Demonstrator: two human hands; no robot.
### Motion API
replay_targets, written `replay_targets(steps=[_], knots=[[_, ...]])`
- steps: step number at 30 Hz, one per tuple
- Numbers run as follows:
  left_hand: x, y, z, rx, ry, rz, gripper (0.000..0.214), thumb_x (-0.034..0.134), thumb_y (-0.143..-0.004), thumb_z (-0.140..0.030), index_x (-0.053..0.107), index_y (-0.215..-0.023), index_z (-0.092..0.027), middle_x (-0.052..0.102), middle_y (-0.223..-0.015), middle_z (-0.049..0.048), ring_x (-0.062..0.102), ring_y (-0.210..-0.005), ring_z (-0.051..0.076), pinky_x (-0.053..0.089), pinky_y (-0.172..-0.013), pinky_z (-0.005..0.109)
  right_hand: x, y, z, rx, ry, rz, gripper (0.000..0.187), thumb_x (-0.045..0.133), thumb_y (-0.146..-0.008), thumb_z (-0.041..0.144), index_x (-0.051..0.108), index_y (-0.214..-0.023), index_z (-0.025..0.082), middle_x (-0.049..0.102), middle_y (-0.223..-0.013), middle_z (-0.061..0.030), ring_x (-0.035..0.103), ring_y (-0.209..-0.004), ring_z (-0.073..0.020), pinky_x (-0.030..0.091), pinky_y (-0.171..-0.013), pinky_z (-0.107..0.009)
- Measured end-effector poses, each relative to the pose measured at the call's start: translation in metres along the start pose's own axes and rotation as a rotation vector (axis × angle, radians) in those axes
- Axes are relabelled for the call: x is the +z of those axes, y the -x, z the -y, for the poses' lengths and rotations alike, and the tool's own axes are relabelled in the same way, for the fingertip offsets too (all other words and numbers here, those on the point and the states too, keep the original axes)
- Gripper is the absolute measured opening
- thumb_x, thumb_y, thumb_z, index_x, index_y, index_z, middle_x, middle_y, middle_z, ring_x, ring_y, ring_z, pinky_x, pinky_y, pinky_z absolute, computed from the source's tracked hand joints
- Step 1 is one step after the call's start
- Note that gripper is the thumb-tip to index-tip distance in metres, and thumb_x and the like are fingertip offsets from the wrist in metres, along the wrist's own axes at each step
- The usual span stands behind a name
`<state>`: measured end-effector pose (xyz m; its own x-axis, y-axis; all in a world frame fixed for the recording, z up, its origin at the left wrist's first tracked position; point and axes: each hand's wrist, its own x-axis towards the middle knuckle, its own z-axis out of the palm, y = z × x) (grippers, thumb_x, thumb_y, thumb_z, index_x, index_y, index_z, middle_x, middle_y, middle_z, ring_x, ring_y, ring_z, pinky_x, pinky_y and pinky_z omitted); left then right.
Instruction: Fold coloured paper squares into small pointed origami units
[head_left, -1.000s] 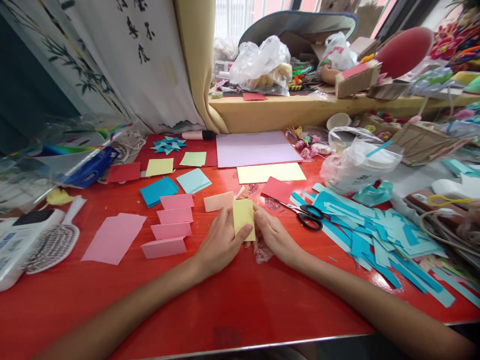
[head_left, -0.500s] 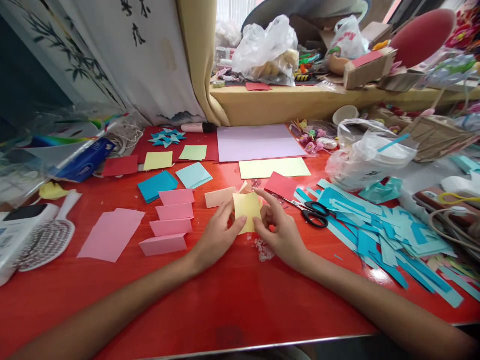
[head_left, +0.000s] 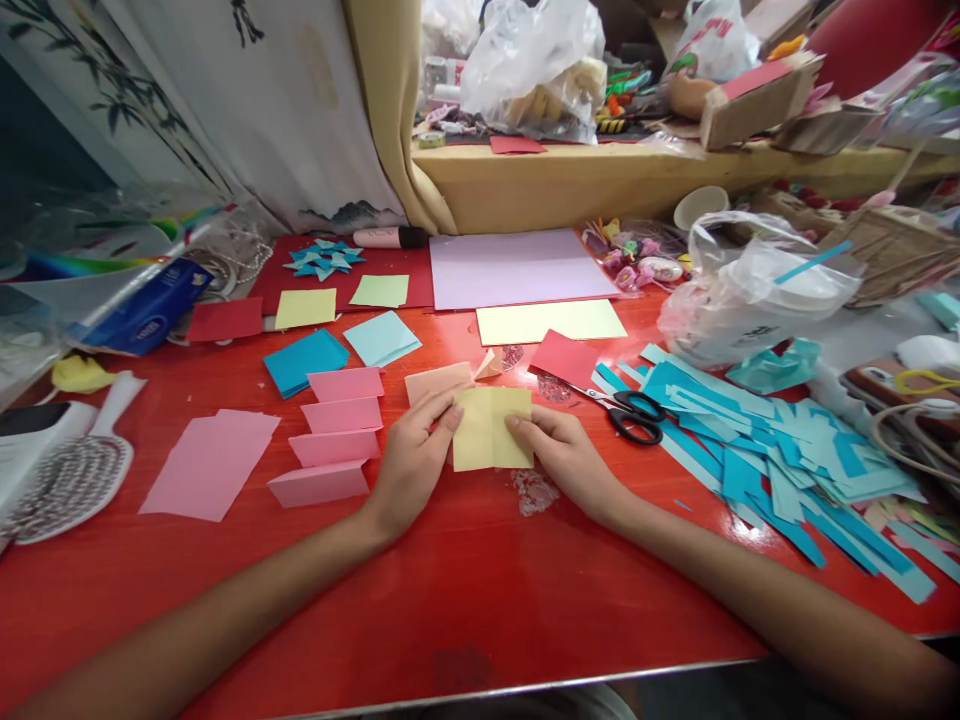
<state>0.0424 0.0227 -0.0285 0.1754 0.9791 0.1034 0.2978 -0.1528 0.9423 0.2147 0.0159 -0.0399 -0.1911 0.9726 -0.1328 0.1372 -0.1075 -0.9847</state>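
Note:
A small yellow sheet of paper (head_left: 491, 440) with a crease down its middle is held up between both hands over the red table. My left hand (head_left: 420, 435) grips its left edge, thumb in front and fingers behind. At the right edge my right hand (head_left: 564, 440) pinches it, thumb on the near face. Just beyond the sheet lie a peach paper piece (head_left: 436, 380), partly covered by my left hand, and a small folded peach piece (head_left: 489, 364). Folded pink papers (head_left: 334, 445) stand in a row left of my left hand.
Black-handled scissors (head_left: 636, 416) touch a red paper square (head_left: 564, 358) to the right, beside a heap of blue paper strips (head_left: 780, 450). Flat pink sheets (head_left: 210, 465), a hairbrush (head_left: 82, 480) and blue squares (head_left: 306, 362) lie left. A lilac sheet (head_left: 517, 270) lies at the back.
The yellow paper, folded narrow before, is now opened out wider with its crease showing. My hands have moved apart to its two side edges. The camera view has shifted slightly.

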Motion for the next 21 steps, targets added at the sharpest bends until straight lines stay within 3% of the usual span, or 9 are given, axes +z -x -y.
replay_targets(steps=[4, 7, 9, 11, 14, 17, 21], knots=[[0.001, 0.002, 0.003, -0.031, -0.082, -0.035, 0.028, 0.048, -0.087, -0.033, 0.054, -0.113, -0.025, 0.061, -0.086, -0.0010, 0.059, -0.080, 0.013, 0.048, -0.071, 0.025, 0.001, 0.001, 0.002, 0.019, -0.147, 0.036, 0.028, 0.049, -0.085, 0.041, 0.063, -0.090, 0.017, 0.061, -0.078, -0.0025, 0.056, -0.069, -0.0148, 0.043, -0.061, -0.025], [0.002, 0.004, 0.003, 0.073, -0.186, -0.108, 0.013, 0.051, -0.086, -0.030, 0.054, -0.095, -0.021, 0.061, -0.082, -0.0014, 0.060, -0.077, 0.011, 0.048, -0.065, 0.021, 0.002, 0.001, 0.005, 0.029, -0.264, 0.071, 0.026, 0.049, -0.086, 0.038, 0.064, -0.093, 0.017, 0.062, -0.080, -0.0022, 0.057, -0.069, -0.0128, 0.043, -0.064, -0.024], [0.002, 0.005, 0.003, 0.265, -0.329, -0.134, 0.006, 0.050, -0.086, -0.024, 0.054, -0.086, -0.019, 0.062, -0.079, -0.0012, 0.059, -0.072, 0.010, 0.047, -0.062, 0.020, 0.002, 0.001, 0.006, 0.033, -0.289, 0.083, 0.023, 0.050, -0.086, 0.036, 0.064, -0.090, 0.017, 0.061, -0.078, -0.0013, 0.056, -0.069, -0.0116, 0.043, -0.063, -0.023], [0.000, 0.005, 0.004, 0.557, -0.523, -0.130, 0.003, 0.052, -0.085, -0.017, 0.054, -0.083, -0.018, 0.061, -0.074, -0.0010, 0.056, -0.068, 0.010, 0.047, -0.061, 0.021, 0.001, 0.000, 0.006, 0.045, -0.284, 0.090, 0.021, 0.052, -0.085, 0.035, 0.064, -0.086, 0.017, 0.060, -0.074, -0.0004, 0.055, -0.067, -0.0105, 0.041, -0.060, -0.021], [-0.003, 0.004, 0.005, 0.925, -0.796, -0.140, 0.009, 0.058, -0.079, -0.011, 0.056, -0.086, -0.017, 0.063, -0.075, 0.0012, 0.057, -0.071, 0.013, 0.047, -0.059, 0.023, -0.002, -0.003, 0.005, 0.078, -0.284, 0.113, 0.023, 0.053, -0.084, 0.036, 0.063, -0.079, 0.016, 0.057, -0.068, 0.0005, 0.052, -0.062, -0.0097, 0.038, -0.056, -0.020], [-0.006, 0.003, 0.006, 1.076, -0.902, -0.152, 0.016, 0.060, -0.077, -0.010, 0.059, -0.092, -0.014, 0.065, -0.088, 0.0067, 0.062, -0.084, 0.017, 0.052, -0.067, 0.025, -0.004, -0.005, 0.005, 0.114, -0.324, 0.150, 0.023, 0.054, -0.083, 0.036, 0.063, -0.080, 0.015, 0.057, -0.068, -0.0002, 0.052, -0.062, -0.0105, 0.038, -0.057, -0.022], [-0.010, 0.002, 0.007, 1.176, -0.867, -0.025, 0.021, 0.055, -0.080, -0.007, 0.057, -0.100, -0.009, 0.067, -0.095, 0.0117, 0.064, -0.093, 0.020, 0.055, -0.075, 0.028, -0.006, -0.006, 0.005, 0.135, -0.383, 0.147, 0.021, 0.056, -0.081, 0.035, 0.062, -0.079, 0.014, 0.058, -0.071, -0.0010, 0.053, -0.063, -0.0105, 0.039, -0.057, -0.022]])
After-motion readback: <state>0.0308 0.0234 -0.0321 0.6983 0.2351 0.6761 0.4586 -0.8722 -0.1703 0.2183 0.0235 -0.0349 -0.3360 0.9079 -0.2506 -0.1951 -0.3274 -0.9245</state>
